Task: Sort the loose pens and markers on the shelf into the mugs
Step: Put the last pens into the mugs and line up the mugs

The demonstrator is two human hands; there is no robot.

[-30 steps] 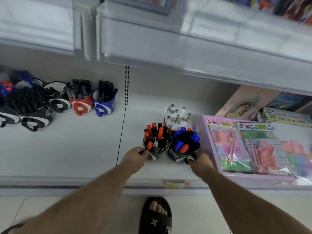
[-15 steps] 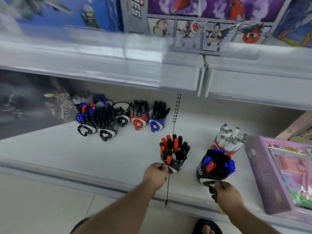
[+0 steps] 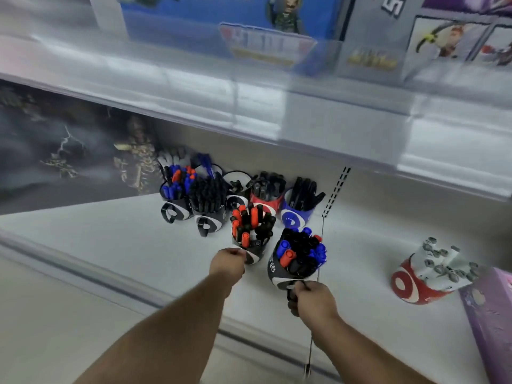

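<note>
Both hands are curled shut on mugs near the front edge of the shelf (image 3: 110, 245). The left hand (image 3: 228, 263) pinches the near side of the black mug of red and black markers (image 3: 250, 231); its handle is hidden by my fingers, so I cannot tell if I have that or the rim. The right hand (image 3: 311, 299) grips the handle of the black mug of blue, black and red markers (image 3: 297, 256), just beside the first.

Packed this full, each mug should feel top-heavy, and the glazed wall looks slippery, so I judge the handle or low on the body the safest hold, kept upright so nothing spills. They look breakable if knocked together.

Counting mugs: two in my hands, five bunched toward the back of the shelf (image 3: 235, 189), and one red mug of white markers (image 3: 426, 273) well apart toward the right end, by a purple box (image 3: 490, 314). Eight in all. I see no loose pens lying on the shelf.
</note>
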